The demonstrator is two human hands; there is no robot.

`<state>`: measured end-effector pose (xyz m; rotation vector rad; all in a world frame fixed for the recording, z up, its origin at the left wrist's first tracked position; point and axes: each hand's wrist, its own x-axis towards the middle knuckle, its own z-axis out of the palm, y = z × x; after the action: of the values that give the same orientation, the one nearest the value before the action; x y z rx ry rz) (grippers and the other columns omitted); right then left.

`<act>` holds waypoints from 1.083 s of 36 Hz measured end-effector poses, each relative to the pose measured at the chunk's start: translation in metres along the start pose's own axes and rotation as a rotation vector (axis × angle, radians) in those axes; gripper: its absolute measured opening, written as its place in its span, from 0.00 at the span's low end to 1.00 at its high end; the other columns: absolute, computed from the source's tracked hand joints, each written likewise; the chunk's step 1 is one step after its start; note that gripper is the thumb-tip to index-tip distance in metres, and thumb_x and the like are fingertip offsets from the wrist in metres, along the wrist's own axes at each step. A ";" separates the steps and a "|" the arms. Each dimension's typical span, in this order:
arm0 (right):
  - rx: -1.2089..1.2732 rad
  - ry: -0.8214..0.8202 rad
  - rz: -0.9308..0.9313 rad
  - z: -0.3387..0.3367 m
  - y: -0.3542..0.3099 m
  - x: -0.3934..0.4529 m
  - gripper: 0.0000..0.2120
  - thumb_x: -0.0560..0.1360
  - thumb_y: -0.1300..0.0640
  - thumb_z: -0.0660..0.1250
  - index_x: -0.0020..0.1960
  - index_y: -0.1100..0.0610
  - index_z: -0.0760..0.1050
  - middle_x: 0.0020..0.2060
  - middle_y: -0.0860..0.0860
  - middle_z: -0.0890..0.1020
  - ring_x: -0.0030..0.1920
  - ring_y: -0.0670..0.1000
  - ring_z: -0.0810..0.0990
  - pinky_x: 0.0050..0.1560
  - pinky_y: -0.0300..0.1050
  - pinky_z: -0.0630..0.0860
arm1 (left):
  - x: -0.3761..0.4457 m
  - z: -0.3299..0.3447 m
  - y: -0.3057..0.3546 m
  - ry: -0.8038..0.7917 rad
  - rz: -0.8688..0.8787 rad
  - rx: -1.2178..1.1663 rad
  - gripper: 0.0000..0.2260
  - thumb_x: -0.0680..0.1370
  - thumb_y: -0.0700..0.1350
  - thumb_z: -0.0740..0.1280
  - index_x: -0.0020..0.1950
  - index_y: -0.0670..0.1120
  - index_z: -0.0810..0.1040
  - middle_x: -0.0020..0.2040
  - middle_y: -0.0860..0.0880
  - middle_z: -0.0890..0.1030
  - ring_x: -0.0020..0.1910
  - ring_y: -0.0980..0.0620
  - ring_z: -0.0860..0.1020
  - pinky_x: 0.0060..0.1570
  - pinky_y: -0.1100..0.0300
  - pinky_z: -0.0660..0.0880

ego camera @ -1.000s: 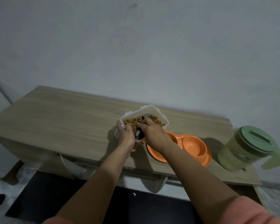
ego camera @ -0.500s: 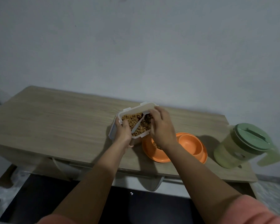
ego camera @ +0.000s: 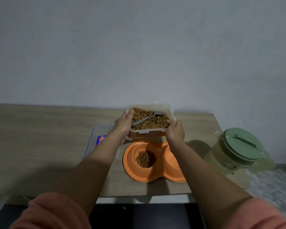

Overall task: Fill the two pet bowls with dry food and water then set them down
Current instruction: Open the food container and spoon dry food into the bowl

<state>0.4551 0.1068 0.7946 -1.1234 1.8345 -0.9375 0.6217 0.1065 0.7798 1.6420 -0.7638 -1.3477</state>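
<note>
- The orange double pet bowl (ego camera: 157,171) lies flat on the wooden table (ego camera: 40,146), near its front edge, between the two forearms.
- Its left well holds a small heap of brown dry food (ego camera: 144,159); the right well is mostly hidden behind the right forearm, so what is in it cannot be told.
- Just behind the bowl, a clear plastic container (ego camera: 151,119) full of the same dry food is held by both hands; whether its base touches the table cannot be told.
- A pale spoon (ego camera: 147,118) lies in the container on top of the food, its bowl end pointing to the right.
- The left hand (ego camera: 125,125) grips the container's left side, fingers curled over the rim with the tips touching the food edge.
- The right hand (ego camera: 175,133) grips the container's near right corner, fingers wrapped round the wall.
- A clear lid (ego camera: 98,139) with a blue label lies flat on the table left of the bowl, partly under the left forearm.
- A pale green pitcher (ego camera: 236,151) with a darker green lid stands at the table's right end, well apart from the bowl.
- Both sleeves are salmon pink, and a plain grey wall rises behind the table.
</note>
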 end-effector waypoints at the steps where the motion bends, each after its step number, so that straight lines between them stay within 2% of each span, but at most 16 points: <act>1: -0.001 0.014 0.007 -0.002 0.001 0.009 0.18 0.83 0.55 0.48 0.65 0.63 0.67 0.57 0.62 0.76 0.58 0.61 0.75 0.56 0.51 0.71 | 0.008 0.006 0.002 -0.006 0.008 0.005 0.25 0.78 0.64 0.56 0.72 0.55 0.67 0.68 0.44 0.74 0.62 0.37 0.76 0.55 0.37 0.76; 5: -0.012 0.043 0.027 -0.004 0.003 0.040 0.17 0.83 0.56 0.48 0.65 0.63 0.68 0.58 0.63 0.76 0.58 0.62 0.75 0.56 0.51 0.71 | 0.042 0.028 0.000 0.005 0.042 0.120 0.27 0.76 0.65 0.54 0.73 0.57 0.65 0.69 0.50 0.73 0.63 0.41 0.75 0.60 0.38 0.74; 9: -0.021 0.058 0.043 -0.002 0.006 0.066 0.18 0.83 0.55 0.48 0.66 0.62 0.68 0.58 0.63 0.77 0.59 0.62 0.75 0.56 0.49 0.71 | 0.083 0.040 -0.013 0.039 0.023 0.143 0.35 0.64 0.73 0.52 0.67 0.61 0.68 0.66 0.50 0.75 0.59 0.41 0.77 0.59 0.39 0.75; 12: -0.032 0.042 0.060 0.002 0.009 0.082 0.17 0.83 0.57 0.48 0.66 0.62 0.68 0.58 0.63 0.76 0.59 0.62 0.75 0.55 0.49 0.72 | 0.100 0.047 -0.020 0.048 0.041 0.168 0.29 0.71 0.70 0.52 0.67 0.57 0.69 0.65 0.46 0.76 0.61 0.39 0.76 0.61 0.38 0.73; 14: -0.037 0.032 0.068 0.005 0.011 0.092 0.16 0.83 0.57 0.48 0.65 0.61 0.68 0.58 0.63 0.76 0.58 0.61 0.75 0.54 0.48 0.71 | 0.109 0.050 -0.024 0.069 0.034 0.196 0.30 0.69 0.72 0.49 0.66 0.60 0.69 0.65 0.48 0.76 0.62 0.40 0.74 0.62 0.37 0.72; 18: -0.051 0.015 0.076 0.010 0.014 0.105 0.16 0.83 0.57 0.48 0.66 0.61 0.67 0.58 0.62 0.76 0.58 0.60 0.75 0.48 0.44 0.67 | 0.120 0.053 -0.026 0.119 0.074 0.254 0.26 0.76 0.63 0.50 0.70 0.53 0.68 0.68 0.44 0.74 0.66 0.41 0.72 0.65 0.40 0.70; 23: -0.076 -0.001 0.084 0.015 0.016 0.114 0.16 0.83 0.57 0.49 0.65 0.62 0.68 0.58 0.63 0.76 0.58 0.61 0.75 0.51 0.47 0.70 | 0.133 0.053 -0.028 0.151 0.081 0.282 0.25 0.78 0.61 0.51 0.69 0.51 0.71 0.67 0.44 0.76 0.66 0.40 0.73 0.67 0.43 0.69; 25: -0.080 -0.013 0.089 0.017 0.017 0.117 0.16 0.83 0.57 0.49 0.65 0.61 0.68 0.58 0.62 0.76 0.58 0.61 0.75 0.54 0.50 0.72 | 0.137 0.052 -0.028 0.144 0.068 0.294 0.26 0.76 0.62 0.51 0.69 0.53 0.72 0.65 0.44 0.77 0.63 0.40 0.74 0.66 0.43 0.71; 34: -0.098 -0.027 0.075 0.019 0.018 0.123 0.17 0.83 0.56 0.47 0.66 0.62 0.67 0.58 0.63 0.76 0.58 0.61 0.75 0.49 0.46 0.69 | 0.185 0.044 -0.044 0.095 0.024 0.316 0.33 0.61 0.72 0.48 0.59 0.61 0.74 0.55 0.45 0.81 0.54 0.38 0.79 0.55 0.38 0.77; 36: -0.111 -0.027 0.060 0.019 0.019 0.124 0.17 0.84 0.56 0.47 0.65 0.62 0.67 0.58 0.62 0.76 0.59 0.61 0.74 0.52 0.48 0.70 | 0.190 0.043 -0.046 0.078 0.015 0.313 0.34 0.61 0.73 0.49 0.60 0.62 0.74 0.56 0.45 0.81 0.54 0.38 0.80 0.54 0.38 0.78; 39: -0.120 -0.034 0.045 0.017 0.019 0.123 0.18 0.84 0.54 0.47 0.66 0.62 0.67 0.59 0.62 0.76 0.60 0.61 0.74 0.56 0.50 0.70 | 0.184 0.042 -0.044 0.057 0.030 0.312 0.37 0.60 0.77 0.50 0.63 0.63 0.72 0.61 0.48 0.80 0.58 0.41 0.78 0.60 0.41 0.76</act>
<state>0.4249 -0.0034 0.7419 -1.1579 1.9018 -0.7867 0.6204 -0.0424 0.6565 1.8934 -1.0000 -1.2000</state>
